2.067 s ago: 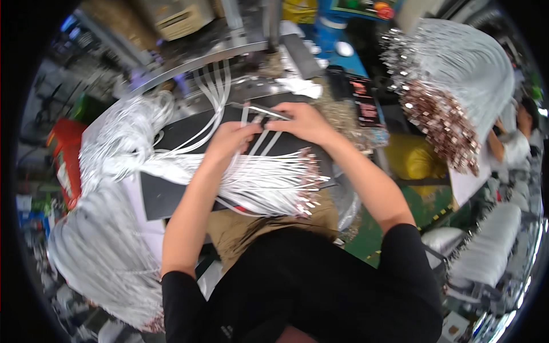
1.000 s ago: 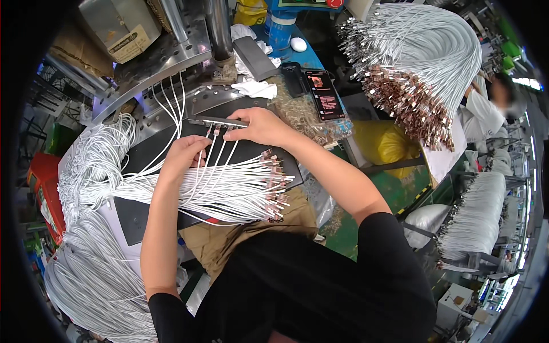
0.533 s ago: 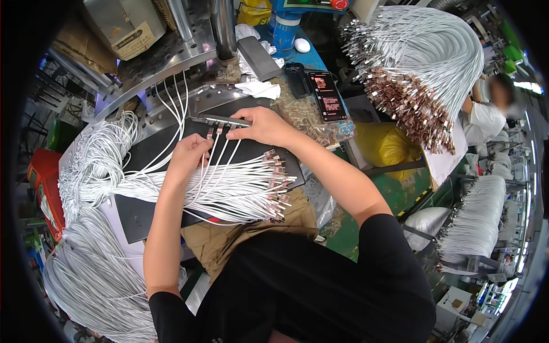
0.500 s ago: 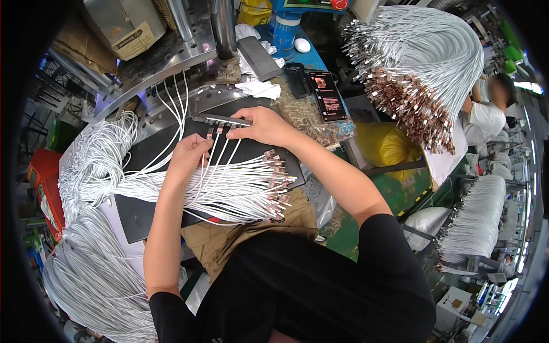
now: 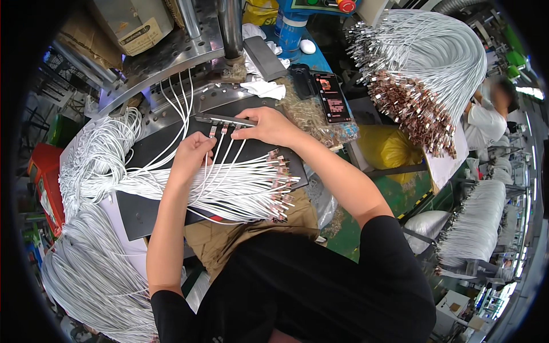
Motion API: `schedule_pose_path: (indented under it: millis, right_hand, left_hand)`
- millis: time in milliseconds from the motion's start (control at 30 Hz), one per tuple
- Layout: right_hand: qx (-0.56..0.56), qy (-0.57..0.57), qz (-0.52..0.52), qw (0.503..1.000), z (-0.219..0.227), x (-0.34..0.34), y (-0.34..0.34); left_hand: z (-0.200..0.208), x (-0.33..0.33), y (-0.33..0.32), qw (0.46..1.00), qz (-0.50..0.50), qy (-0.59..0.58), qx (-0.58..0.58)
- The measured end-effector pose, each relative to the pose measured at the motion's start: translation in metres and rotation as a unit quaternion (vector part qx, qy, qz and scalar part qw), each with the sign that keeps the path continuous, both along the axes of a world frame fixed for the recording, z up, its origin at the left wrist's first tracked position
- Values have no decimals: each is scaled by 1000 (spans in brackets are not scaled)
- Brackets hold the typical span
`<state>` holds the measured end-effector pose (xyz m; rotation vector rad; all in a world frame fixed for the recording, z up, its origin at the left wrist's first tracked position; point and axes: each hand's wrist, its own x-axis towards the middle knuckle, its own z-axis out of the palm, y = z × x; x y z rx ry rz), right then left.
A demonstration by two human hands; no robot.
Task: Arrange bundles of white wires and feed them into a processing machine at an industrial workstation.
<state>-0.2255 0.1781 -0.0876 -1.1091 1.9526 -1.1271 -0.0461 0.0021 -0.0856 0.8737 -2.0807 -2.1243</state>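
A narrow grey metal bar lies over the black board, with a few cable ends with copper-coloured connectors lined up along its near edge. My right hand grips the bar's right end between thumb and fingers; the thumb reaches toward the rightmost connector. At the left, my left hand has thumb and forefinger pinched on a white cable just below the leftmost connector. Beneath both hands spreads a bundle of white cables, their connector ends pointing right.
A metal press plate and post stand beyond the board. Coiled white cables lie left. A phone rests at the back right. More cable bundles hang right, near another person.
The whole picture has shifted slightly to the right. Both hands stay at the bar in nearly the same poses, the left still pinching by the leftmost connector.
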Motion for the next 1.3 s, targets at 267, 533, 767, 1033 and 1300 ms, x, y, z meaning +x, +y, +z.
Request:
schedule_pose_path:
  millis: [267, 533, 767, 1033, 1300]
  right_hand:
    - [-3, -46, 22, 999, -4, 0, -5]
    - [0, -86, 9, 996, 5, 2, -2]
    - [23, -71, 0, 997, 6, 2, 3]
    - [0, -20, 7, 1000, 3, 4, 0]
    - [0, -49, -5, 999, -1, 1, 0]
  left_hand:
    - [-19, 5, -7, 996, -14, 78, 39]
    - [-5, 1, 1, 1000, -5, 11, -29]
    - [-2, -2, 4, 1000, -14, 2, -13]
    - [3, 4, -3, 999, -28, -13, 12]
    - [5, 0, -5, 999, -31, -43, -10]
